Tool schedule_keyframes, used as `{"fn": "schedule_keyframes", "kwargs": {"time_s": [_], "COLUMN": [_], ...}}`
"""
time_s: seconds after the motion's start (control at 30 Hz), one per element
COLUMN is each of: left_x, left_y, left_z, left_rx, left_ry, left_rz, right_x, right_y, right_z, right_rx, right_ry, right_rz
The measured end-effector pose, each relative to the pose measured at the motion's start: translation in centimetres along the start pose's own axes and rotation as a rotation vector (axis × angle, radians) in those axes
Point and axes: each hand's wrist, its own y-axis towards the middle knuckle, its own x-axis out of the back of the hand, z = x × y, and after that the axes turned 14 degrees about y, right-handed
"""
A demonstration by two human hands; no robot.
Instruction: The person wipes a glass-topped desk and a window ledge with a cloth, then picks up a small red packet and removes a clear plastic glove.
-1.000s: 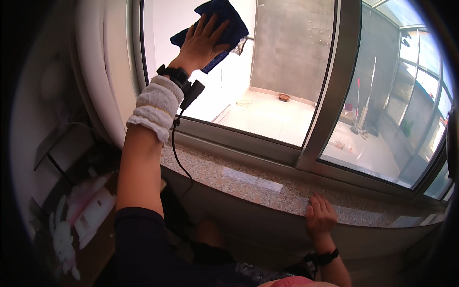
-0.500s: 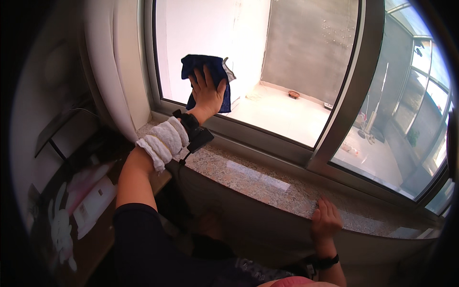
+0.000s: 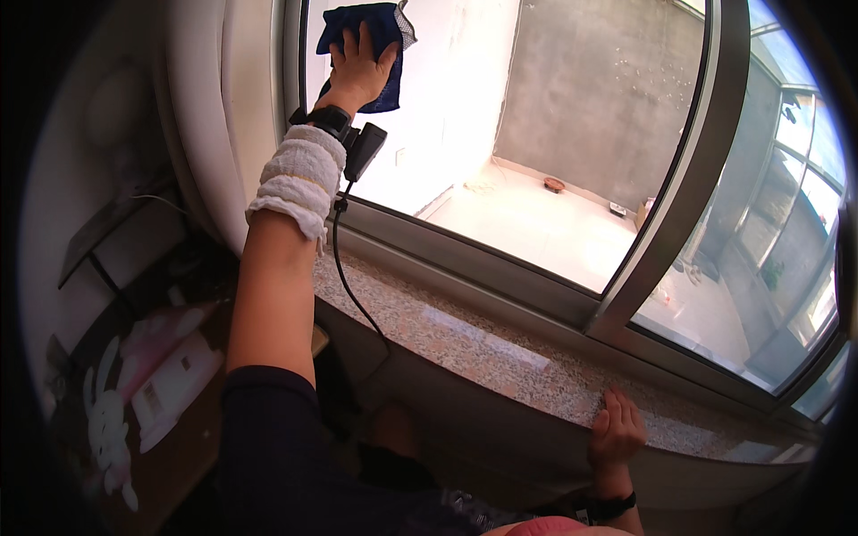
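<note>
With fingers spread, my left hand (image 3: 359, 73) holds a dark blue cloth (image 3: 380, 16) flat against the window pane (image 3: 447, 98), near the upper left of its frame. A pale, mesh-like corner of the cloth sticks out to the right. White wrapping covers that forearm, and a black device with a cable (image 3: 366, 150) is strapped at the wrist. My right hand (image 3: 618, 433) lies on the front edge of the speckled stone sill (image 3: 447, 344), its fingers flat and nothing in them.
A metal window frame (image 3: 581, 308) borders the panes. A second pane (image 3: 715, 295) is at the right. A curtain (image 3: 192, 107) hangs at the left, above a low table with a white rabbit-shaped figure (image 3: 112, 438). Beyond the glass stands a small brown bowl (image 3: 554, 185).
My left hand has slid the cloth up the pane and slightly left, the arm now stretched further. The view has shifted a little. My right hand stays on the sill.
</note>
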Motion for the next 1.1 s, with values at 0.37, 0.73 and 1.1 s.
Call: {"fn": "schedule_keyframes", "kwargs": {"time_s": [0.37, 0.73, 1.1], "left_x": [-5.7, 1.1, 12.8], "left_y": [-11.6, -8.8, -13.0], "left_z": [1.1, -6.6, -24.6], "left_rx": [1.092, 0.205, -0.706], "left_ry": [-0.563, -0.077, -0.273], "left_rz": [0.591, 0.108, -0.309], "right_x": [0.2, 0.1, -0.1], "right_y": [0.1, 0.3, 0.4], "right_z": [-0.2, 0.4, -0.7], "right_rx": [-0.001, 0.007, 0.036], "right_ry": [-0.050, -0.004, -0.024], "right_rz": [-0.030, -0.026, -0.099]}}
